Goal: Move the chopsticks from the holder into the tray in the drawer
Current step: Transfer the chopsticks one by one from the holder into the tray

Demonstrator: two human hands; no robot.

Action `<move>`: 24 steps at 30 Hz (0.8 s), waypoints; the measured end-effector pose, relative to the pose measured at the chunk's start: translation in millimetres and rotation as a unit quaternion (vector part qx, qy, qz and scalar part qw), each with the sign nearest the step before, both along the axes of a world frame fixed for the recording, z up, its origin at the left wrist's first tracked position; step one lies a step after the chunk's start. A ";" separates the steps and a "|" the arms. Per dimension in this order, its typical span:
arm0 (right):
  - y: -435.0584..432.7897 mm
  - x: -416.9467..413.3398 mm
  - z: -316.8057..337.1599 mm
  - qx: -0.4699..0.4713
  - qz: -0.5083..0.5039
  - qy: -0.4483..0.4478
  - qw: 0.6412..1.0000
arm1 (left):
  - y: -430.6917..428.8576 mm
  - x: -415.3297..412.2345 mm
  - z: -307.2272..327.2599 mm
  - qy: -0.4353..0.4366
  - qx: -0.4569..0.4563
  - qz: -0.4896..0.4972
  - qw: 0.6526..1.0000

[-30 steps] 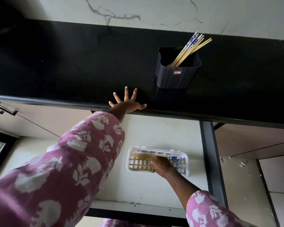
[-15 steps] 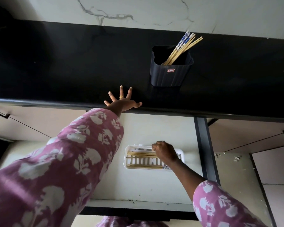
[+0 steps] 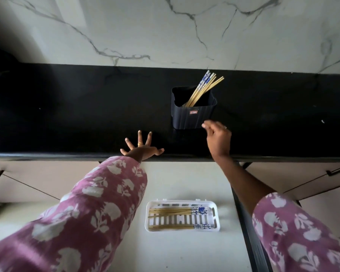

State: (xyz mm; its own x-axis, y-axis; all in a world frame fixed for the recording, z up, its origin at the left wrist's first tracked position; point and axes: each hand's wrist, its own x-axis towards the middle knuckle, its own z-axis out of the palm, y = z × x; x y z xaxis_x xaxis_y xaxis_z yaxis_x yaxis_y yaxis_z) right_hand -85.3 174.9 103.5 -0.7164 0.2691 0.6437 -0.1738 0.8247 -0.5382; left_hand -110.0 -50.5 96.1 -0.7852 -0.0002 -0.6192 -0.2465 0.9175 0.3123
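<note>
Some chopsticks (image 3: 171,211) lie in the tray (image 3: 182,202); more stand in the holder (image 3: 192,120). The right hand (image 3: 219,139) hovers beside it, fingers loose, empty; the left hand (image 3: 142,149) lies splayed at the counter's (image 3: 67,114) front edge.

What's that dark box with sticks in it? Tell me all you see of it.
The holder is a dark, ribbed, squarish tub, plastic by its look, open on top, with a small red label on its front. It stands upright on the black counter. Chopsticks, some with blue-patterned ends, lean in it toward its far right corner. The right hand is by its near right corner; contact is unclear.
</note>
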 end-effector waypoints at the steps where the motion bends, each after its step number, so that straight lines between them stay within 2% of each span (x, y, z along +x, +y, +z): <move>1: 3.5 -12.4 10.7 -0.020 -0.017 0.005 1.000 | -0.2 -1.5 -0.3 -0.002 -0.002 -0.002 1.000; 4: 14.0 -45.6 40.8 -0.081 -0.056 -0.022 0.995 | -0.6 -3.9 -2.2 -0.007 -0.012 -0.008 1.000; 9: 30.4 -107.2 67.1 -0.176 -0.085 -0.178 0.964 | -1.0 -8.0 -6.1 -0.010 -0.018 -0.014 1.000; 14: 26.9 -153.2 70.8 -0.367 -0.079 -0.285 0.882 | -0.3 -12.0 -7.7 -0.020 -0.021 -0.014 0.999; 18: 15.1 -169.3 70.2 -0.363 -0.095 -0.365 0.852 | -1.1 -15.1 -10.7 -0.026 -0.023 -0.012 0.999; 24: 12.3 -183.2 57.2 -0.376 -0.130 -0.393 0.829 | -2.7 -16.8 -11.6 -0.029 -0.031 -0.024 0.999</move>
State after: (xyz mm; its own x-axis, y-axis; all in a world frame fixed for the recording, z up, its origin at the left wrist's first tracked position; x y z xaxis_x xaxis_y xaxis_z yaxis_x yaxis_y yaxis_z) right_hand -268.5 187.2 160.7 -0.6900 0.5938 -0.4138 0.6053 0.1599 -0.7798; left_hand -126.8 -53.2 84.5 -0.7483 -0.0031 -0.6634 -0.2175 0.9459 0.2409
